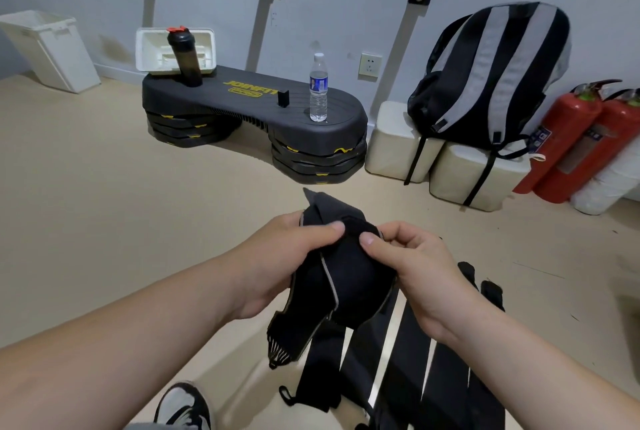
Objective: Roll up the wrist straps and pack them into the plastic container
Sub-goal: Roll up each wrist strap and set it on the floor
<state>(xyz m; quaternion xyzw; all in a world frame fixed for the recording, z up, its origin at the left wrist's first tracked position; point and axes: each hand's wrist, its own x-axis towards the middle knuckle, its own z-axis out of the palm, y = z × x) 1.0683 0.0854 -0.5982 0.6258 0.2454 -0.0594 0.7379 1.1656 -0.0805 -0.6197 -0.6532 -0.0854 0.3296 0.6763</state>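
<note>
Both hands up in the near centre, working one black wrist strap [349, 277] in the air above the floor [104, 204]

Left hand [294, 253]: thumb on top and the other fingers [325, 230] curled behind, pinching the strap's upper fold. Right hand [408, 266]: thumb pressed onto the same fold from the right, the rest curled round the bulk. Neither hand is slack

The strap looks only partly rolled. There is a rounded bundle between the palms, and a loose tail with pale stitching hangs down to the near left

Spare straps [408, 353] lie flat on the floor, near right, just below the hands

White container [156, 48] sits far left on the black step platform [242, 107], tipped with its opening towards me, and a dark shaker bottle [185, 58] stands right in front of it. I take this as the target. A white bin [52, 48] further left is the other candidate

Risks as I judge them:
- The pinch is small, on one fold only. If either thumb eases, the roll springs open
- The hanging tail could snag or drag on the straps below
- A loose roll may unwind on the long carry to the container
- The shaker partly blocks the container's mouth, so a careless reach could knock it over
</note>
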